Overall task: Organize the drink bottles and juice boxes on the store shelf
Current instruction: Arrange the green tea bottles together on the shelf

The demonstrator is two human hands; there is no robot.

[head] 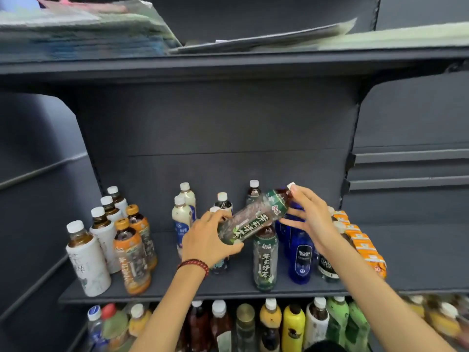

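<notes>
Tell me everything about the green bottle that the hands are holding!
The clear plastic bottle with a green label has white writing and flower prints on it, a white cap, and dark drink showing near its neck. It is tilted, almost lying down, with the cap up to the right, in the air above the dark grey shelf. The left hand grips its bottom end and the right hand holds its neck end. A matching upright bottle stands just below.
</notes>
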